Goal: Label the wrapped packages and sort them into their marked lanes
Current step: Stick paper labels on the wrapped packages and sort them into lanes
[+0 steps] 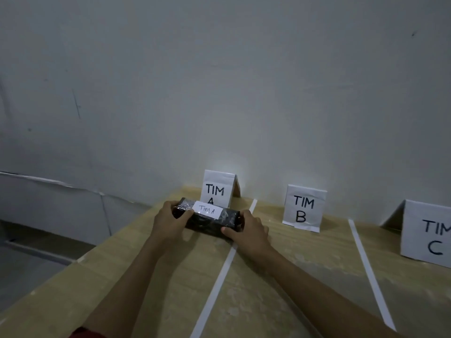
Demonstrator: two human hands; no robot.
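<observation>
A black, plastic-wrapped oblong package (207, 222) is held at both ends over the leftmost lane of a pale wooden desk (146, 276), right in front of a folded white paper tent card lettered "TIM A" (218, 189), whose lower edge it hides. A small white paper label (207, 209) handwritten "TIM A" is stuck on the package's top face. The left hand (168, 220) grips the left end, with the thumb laid across the top just beside the label and the fingers curled round the far side. The right hand (249, 231) grips the right end, thumb on the near face and fingers wrapped round the end. Whether the package rests on the desk or hangs just above it cannot be told. Its right end reaches the first white tape strip (219, 279) that bounds the lane. A second white tape strip (368, 272) runs further right. Between the two strips stands a white tent card lettered "TIM B" (303, 208), and past the second stands a larger-looking one lettered "TIM C" (427, 232), cut off by the frame's edge. A plain grey-white wall (219, 81) rises behind the desk.
</observation>
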